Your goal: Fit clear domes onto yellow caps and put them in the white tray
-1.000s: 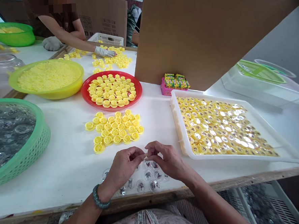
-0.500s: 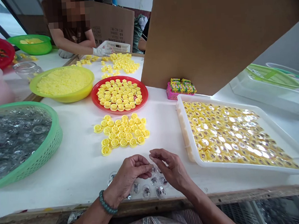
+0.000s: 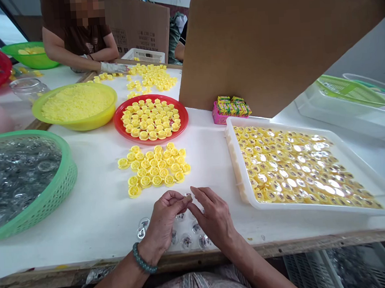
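Observation:
My left hand (image 3: 167, 215), with a beaded bracelet (image 3: 142, 260) at its wrist, pinches thumb and forefinger together near the table's front. Facing it, my right hand (image 3: 213, 214) has its thumb and forefinger tips around the same spot. Between the fingertips is a small clear plastic piece (image 3: 190, 196), mostly hidden. Under and beside the hands lie several clear plastic domes (image 3: 186, 241) with dark printed pictures inside. Just beyond the fingers, small yellow plastic cups (image 3: 156, 180) stand in loose rows on the white table (image 3: 98, 202).
Right: a white tray (image 3: 238, 176) of covered yellow cups. Left: a green basket (image 3: 70, 169) of clear domes. Behind: a red tray (image 3: 119, 124) of cups, a yellow basin (image 3: 106, 116), a pink basket (image 3: 220, 118) and a cardboard panel (image 3: 255, 49). Opposite, a co-worker's gloved hand (image 3: 113, 68) touches yellow cups.
My hands have come closer together and moved slightly away from me, fingertips now meeting around the clear piece. The co-worker's gloved hand has shifted left. The view has shifted slightly.

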A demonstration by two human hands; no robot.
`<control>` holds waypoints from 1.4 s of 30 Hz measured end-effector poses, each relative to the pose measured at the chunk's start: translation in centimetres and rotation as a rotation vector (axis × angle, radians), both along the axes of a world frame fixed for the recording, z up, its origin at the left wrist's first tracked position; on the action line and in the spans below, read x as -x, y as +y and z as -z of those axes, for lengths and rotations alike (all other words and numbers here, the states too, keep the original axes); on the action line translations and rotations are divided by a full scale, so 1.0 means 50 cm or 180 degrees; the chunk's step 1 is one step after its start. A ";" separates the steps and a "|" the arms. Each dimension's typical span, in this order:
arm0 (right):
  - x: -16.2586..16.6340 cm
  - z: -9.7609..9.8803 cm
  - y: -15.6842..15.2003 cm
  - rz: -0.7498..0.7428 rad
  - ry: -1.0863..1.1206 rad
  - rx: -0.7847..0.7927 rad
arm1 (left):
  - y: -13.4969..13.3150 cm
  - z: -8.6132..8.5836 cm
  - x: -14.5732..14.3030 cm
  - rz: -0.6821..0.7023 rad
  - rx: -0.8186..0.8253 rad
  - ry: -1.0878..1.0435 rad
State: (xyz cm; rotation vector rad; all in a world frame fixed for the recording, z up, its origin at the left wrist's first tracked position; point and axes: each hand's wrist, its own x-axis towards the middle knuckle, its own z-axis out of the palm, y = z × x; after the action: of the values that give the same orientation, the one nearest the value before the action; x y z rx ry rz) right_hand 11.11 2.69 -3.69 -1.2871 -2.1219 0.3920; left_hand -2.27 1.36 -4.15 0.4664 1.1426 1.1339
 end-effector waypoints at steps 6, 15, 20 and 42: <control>-0.004 0.010 -0.001 -0.0050 0.0266 0.0220 | -0.002 0.007 -0.002 0.0073 -0.0331 0.0347; -0.013 0.010 0.012 -0.0140 0.0544 0.0495 | 0.008 -0.002 -0.001 0.0191 -0.0422 0.0953; -0.019 0.002 0.007 -0.0484 0.0248 0.0508 | 0.011 -0.003 0.022 0.0775 -0.0424 0.1187; -0.060 0.025 0.005 0.0049 0.0546 0.0970 | 0.086 -0.032 0.072 0.2399 -0.2332 0.5197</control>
State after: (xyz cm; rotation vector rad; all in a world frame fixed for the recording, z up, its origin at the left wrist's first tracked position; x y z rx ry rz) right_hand 14.13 2.92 -4.92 -1.3802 -1.9593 0.8148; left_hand -5.87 5.65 -2.58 2.4403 1.5392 0.2447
